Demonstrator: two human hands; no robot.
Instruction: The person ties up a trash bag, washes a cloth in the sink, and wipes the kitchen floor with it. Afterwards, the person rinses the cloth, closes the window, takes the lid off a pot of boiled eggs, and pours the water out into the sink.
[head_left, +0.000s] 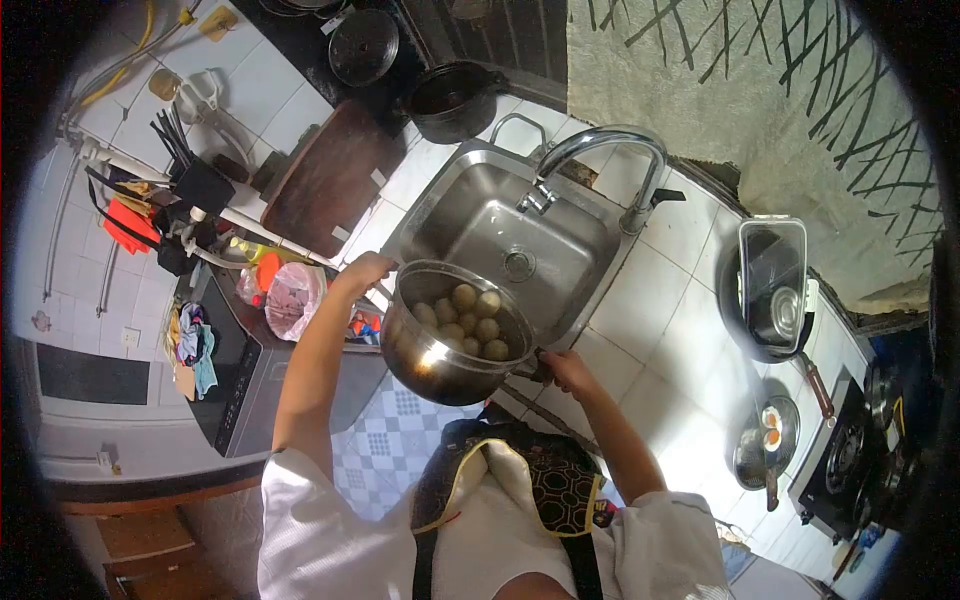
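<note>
A steel pot [440, 375] with scorch marks on its side is held up at the near edge of the sink. Inside it lie several greyish-brown, egg-shaped items [465, 320]; whether they are eggs I cannot tell. My left hand [368, 273] is closed at the pot's upper left rim, where its handle is mostly hidden. On the lower right, my right hand [567, 370] is wrapped round the dark handle [541, 366]. Just beyond the pot is the steel sink [450, 215], with a chrome faucet [610, 140] arching over it.
A black pot [452, 105] stands behind the sink beside a wooden board [335, 180]. On the right, a plate [790, 440] holds halved eggs and a knife, near a stove [845, 455] and a pan with a clear container [773, 275]. A lined bin [297, 300] is at left.
</note>
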